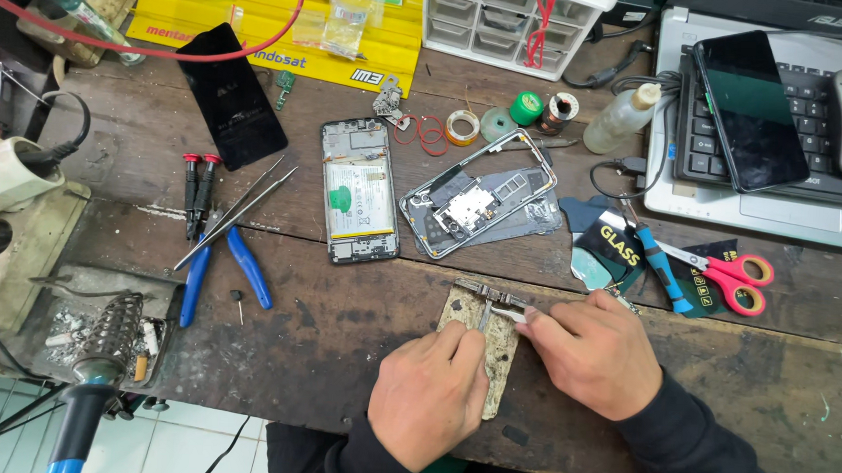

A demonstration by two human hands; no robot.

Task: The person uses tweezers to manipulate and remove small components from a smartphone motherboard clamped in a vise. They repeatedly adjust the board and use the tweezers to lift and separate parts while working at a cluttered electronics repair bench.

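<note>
Nearest you, your left hand (431, 393) lies knuckles up on a worn, stained work pad (501, 360) at the front edge of the wooden bench (324, 345). Its fingers are curled together, pressing down near a small metal part (482, 294) at the pad's far edge; whether they actually pinch it I cannot tell. Your right hand (592, 350) comes in from the right, fingers closed on a pair of slim tweezers (510, 312) whose tip points left toward that part.

The part looks thin, light and stiff, probably a slip of circuit board or bracket. I judge it fragile: it would likely bend or crack under a hard squeeze and skate away on the pad if nudged sideways. Take it by its long edges or an end, not across the face, and keep the left fingertips as the anchor.

Just beyond the pad, an opened phone (359, 204) lies face down with its battery showing, and beside it to the right a tilted phone frame (478, 206) with its board exposed. To the left lie blue-handled pliers (224, 267), two long probes and a pair of red-capped screwdrivers (197, 187); a soldering iron (94, 374) rests in its stand at the near left corner. To the right are red-handled scissors (732, 275). Farther back sit a loose dark screen panel (232, 95), tape rolls, a small bottle (621, 118) and a laptop (768, 193) with a phone lying on its keys.
</note>
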